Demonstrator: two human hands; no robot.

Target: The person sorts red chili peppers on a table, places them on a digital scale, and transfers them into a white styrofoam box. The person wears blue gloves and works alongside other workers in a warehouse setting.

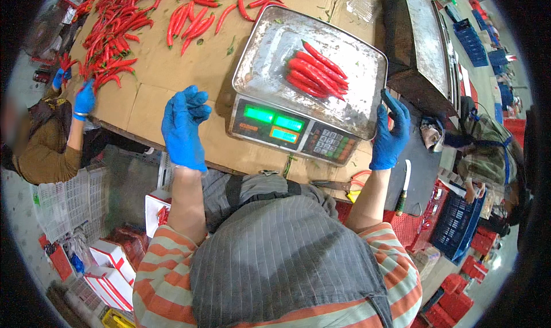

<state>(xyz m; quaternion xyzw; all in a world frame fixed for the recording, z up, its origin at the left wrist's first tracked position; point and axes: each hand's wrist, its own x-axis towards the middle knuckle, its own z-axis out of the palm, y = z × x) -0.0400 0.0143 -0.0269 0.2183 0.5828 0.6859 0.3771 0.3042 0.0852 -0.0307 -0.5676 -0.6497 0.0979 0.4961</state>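
Note:
My left hand (185, 124), in a blue glove, is raised left of the digital scale (270, 121), open with fingers loosely bent and nothing visible in it. Several long red chillies (315, 71) lie bunched on the scale's stained metal tray (258, 70); the green displays below are lit. My right hand (391, 130), also blue-gloved, is at the tray's right edge, open with thumb and curved fingers apart; a small red patch between them is too small to make out. Loose chillies (120, 18) are spread over the cardboard-covered table (160, 70), mostly at the back left.
A co-worker's gloved hand (84, 98) touches chillies at left. Another person (482, 150) is at right, beside blue crates (454, 224). A long metal box (416, 47) stands right of the scale. Scissors (338, 184) and a knife (404, 187) lie near me. Boxes (109, 276) sit lower left.

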